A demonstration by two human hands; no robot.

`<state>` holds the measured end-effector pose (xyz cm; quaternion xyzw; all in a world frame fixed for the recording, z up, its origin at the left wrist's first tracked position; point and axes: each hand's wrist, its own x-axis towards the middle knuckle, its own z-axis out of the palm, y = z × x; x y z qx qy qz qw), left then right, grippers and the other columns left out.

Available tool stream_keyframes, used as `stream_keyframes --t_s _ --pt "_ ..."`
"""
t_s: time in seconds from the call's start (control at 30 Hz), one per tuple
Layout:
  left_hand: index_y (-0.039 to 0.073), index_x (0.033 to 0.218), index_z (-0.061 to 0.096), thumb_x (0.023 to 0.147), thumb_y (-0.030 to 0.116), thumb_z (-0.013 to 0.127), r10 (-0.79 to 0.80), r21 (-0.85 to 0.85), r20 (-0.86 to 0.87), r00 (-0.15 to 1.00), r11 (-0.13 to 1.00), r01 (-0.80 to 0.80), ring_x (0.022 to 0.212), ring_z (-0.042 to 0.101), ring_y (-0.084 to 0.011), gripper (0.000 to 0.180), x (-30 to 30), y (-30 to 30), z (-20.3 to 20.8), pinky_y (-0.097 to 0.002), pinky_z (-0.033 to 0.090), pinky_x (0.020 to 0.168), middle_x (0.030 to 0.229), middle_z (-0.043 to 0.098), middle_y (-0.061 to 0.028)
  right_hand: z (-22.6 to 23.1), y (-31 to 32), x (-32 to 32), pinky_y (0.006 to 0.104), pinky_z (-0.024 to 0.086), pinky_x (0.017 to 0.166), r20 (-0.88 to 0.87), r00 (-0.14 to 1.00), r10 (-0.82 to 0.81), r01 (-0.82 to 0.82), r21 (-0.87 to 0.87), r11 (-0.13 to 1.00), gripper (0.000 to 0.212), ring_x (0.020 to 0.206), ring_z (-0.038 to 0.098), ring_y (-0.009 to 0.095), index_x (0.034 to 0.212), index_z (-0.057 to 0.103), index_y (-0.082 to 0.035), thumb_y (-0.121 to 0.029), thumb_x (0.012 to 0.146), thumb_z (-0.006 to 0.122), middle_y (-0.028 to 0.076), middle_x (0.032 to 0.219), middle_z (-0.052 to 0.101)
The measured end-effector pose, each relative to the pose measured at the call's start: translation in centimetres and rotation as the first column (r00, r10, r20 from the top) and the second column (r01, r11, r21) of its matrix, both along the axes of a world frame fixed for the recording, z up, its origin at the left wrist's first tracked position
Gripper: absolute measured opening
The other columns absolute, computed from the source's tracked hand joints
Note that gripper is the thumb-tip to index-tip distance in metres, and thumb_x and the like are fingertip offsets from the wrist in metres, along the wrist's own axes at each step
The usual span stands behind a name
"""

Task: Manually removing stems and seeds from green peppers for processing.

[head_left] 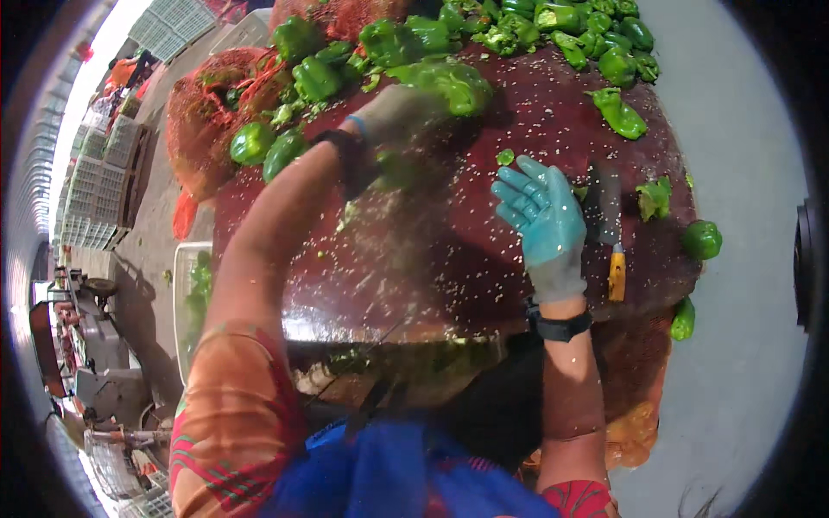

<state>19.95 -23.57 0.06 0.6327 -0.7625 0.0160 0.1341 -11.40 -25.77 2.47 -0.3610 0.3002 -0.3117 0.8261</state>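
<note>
My left hand (399, 114), in a pale glove, reaches over the far part of the dark red tabletop (484, 285). Motion smears its fingers, and a green bell pepper (453, 86) lies right at them; whether they grip it I cannot tell. Palm up and empty, my right hand (546, 216) wears a grey glove with a teal coating, its fingers stretched out above the table. Just right of that hand lies a knife (617, 259) with a broad dark blade and a yellow handle. A small green pepper piece (505, 157) sits by the right fingertips.
Many bell peppers (596, 34) are heaped along the far edge. Red mesh sacks (194, 129) stand at the far left. A white crate (183, 259) holding green peppers is left of the table. Pale seeds dot the tabletop. One pepper (702, 239) sits at the right edge.
</note>
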Motion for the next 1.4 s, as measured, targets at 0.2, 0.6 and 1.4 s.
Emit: stream_keyframes --t_s 0.2,0.6,1.4 --pt "0.004 0.115 0.063 0.089 0.012 0.059 0.201 0.300 -0.466 0.862 0.952 -0.059 0.061 0.062 -0.0120 0.027 -4.6 9.7 5.1 -0.0233 0.053 0.055 0.087 0.067 -0.0019 -1.9 0.9 1.7 0.0370 0.050 0.087 -0.268 0.957 0.109 -0.147 -0.125 0.981 0.060 0.108 0.062 0.024 0.137 0.049 -0.005 -0.049 0.096 0.050 0.017 0.125 0.059" --pt "0.001 0.101 0.065 0.095 0.030 0.052 0.654 0.524 -0.589 0.474 0.756 -0.392 0.076 0.066 -0.0283 0.033 -16.1 19.1 1.8 -0.0424 0.052 0.071 0.082 0.067 -0.0167 -5.4 3.8 5.4 0.0422 0.043 0.102 -0.681 0.695 -0.231 -0.649 -0.732 0.207 0.072 0.124 0.052 0.040 0.145 0.036 0.001 -0.048 0.095 0.054 0.028 0.137 0.050" --pt "0.025 0.130 0.053 0.086 0.021 0.063 0.497 0.072 -0.566 0.658 0.825 -0.561 0.102 0.060 -0.0425 0.045 -13.7 13.3 -3.8 -0.0486 0.050 0.086 0.116 0.056 -0.0206 -5.9 3.1 6.5 0.0502 0.051 0.084 -0.802 0.410 -0.434 -0.801 -0.544 0.249 0.071 0.098 0.064 0.043 0.151 0.029 -0.018 -0.038 0.089 0.056 0.023 0.115 0.064"
